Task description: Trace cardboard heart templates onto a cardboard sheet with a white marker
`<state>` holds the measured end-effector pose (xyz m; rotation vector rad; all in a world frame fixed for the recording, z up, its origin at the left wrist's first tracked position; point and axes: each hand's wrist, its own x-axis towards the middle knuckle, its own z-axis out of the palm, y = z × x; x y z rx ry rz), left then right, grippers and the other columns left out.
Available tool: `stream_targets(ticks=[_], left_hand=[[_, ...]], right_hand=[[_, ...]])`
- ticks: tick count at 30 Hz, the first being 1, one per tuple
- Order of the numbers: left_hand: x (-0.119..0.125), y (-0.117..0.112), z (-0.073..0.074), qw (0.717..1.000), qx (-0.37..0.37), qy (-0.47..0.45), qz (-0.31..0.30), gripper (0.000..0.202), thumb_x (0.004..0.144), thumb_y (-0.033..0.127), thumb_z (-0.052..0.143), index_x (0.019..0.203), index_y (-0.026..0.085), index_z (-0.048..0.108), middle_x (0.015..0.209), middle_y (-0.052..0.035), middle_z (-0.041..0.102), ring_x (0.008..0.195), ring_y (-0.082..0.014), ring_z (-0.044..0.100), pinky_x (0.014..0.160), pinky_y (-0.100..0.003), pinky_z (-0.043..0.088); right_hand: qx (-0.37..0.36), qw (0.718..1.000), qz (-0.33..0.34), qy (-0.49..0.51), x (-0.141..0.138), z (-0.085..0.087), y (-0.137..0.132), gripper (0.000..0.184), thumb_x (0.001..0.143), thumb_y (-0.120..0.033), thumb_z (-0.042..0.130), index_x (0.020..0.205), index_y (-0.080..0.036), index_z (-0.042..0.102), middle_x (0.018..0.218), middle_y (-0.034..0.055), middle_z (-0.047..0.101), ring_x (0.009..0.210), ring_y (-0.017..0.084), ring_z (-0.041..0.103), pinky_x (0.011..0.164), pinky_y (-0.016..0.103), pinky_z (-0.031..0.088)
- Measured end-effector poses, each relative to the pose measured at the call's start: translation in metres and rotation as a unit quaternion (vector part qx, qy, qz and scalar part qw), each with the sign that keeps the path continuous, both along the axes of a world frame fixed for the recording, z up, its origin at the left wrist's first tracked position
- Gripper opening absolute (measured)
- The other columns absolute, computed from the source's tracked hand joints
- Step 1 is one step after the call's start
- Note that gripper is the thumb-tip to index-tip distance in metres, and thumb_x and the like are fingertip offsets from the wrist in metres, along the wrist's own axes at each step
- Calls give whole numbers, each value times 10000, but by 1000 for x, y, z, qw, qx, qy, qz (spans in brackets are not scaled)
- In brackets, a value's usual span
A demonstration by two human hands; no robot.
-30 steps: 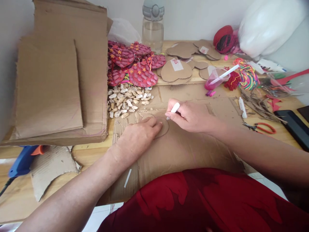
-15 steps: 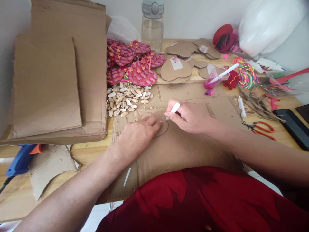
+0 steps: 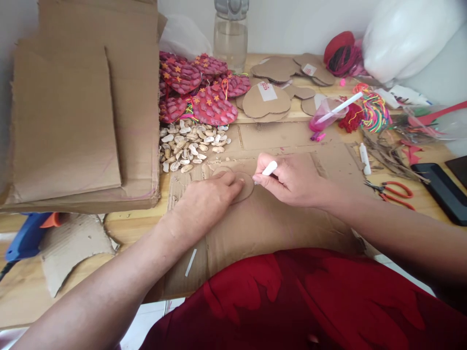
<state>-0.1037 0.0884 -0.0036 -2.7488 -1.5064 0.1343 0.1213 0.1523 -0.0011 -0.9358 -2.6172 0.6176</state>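
My left hand (image 3: 204, 201) lies flat, fingers together, pressing a heart-shaped cardboard template (image 3: 245, 187) onto a large cardboard sheet (image 3: 277, 223). My right hand (image 3: 292, 180) pinches a white pen (image 3: 267, 171) whose tip touches the sheet at the template's right edge. A pile of peanut shells (image 3: 191, 145) lies just beyond my left hand. Behind it are red shell-covered hearts with orange stars (image 3: 204, 95) and plain cardboard hearts (image 3: 266, 101).
Stacked cardboard panels (image 3: 80, 107) fill the left. A water bottle (image 3: 230, 36) stands at the back. Coloured cords (image 3: 372, 109), a pink cup with a straw (image 3: 326, 115), red pliers (image 3: 392, 192), a black tablet (image 3: 443, 192) lie at right. A blue glue gun (image 3: 25, 238) sits at left.
My right hand has slid the pen a little down and right along the template's edge. My left hand stays pressed on the template. The camera has tipped slightly.
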Motion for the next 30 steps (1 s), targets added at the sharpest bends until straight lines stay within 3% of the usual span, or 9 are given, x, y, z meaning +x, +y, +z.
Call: stream_targets(ticks=[11,21,30], left_hand=[[-2,0,-4,1000,20,-14,-11,322,987,134,548,1288,220,626,1108,-41,698,858,-168,689,477,-272,311],[0,-1,-1,1000,4,-9,-3,238,1009,184,538,1219,217,644,1070,-32,674,817,-168,672,499,-278,311],[0,-1,5,1000,-7,0,-3,350,997,98,497,1305,214,618,1087,-50,682,887,-180,695,506,-268,357]], right_hand=[[5,999,-34,-14,-15,3,11,178,1010,-353,470,898,-216,488,675,-22,563,591,144,455,626,297,278],[-5,1000,-3,18,-5,0,-8,229,1029,-353,460,843,-219,445,664,-36,539,558,120,405,601,298,270],[7,999,-48,-9,-16,4,10,179,1001,-345,483,870,-224,473,638,-32,534,560,140,433,599,299,267]])
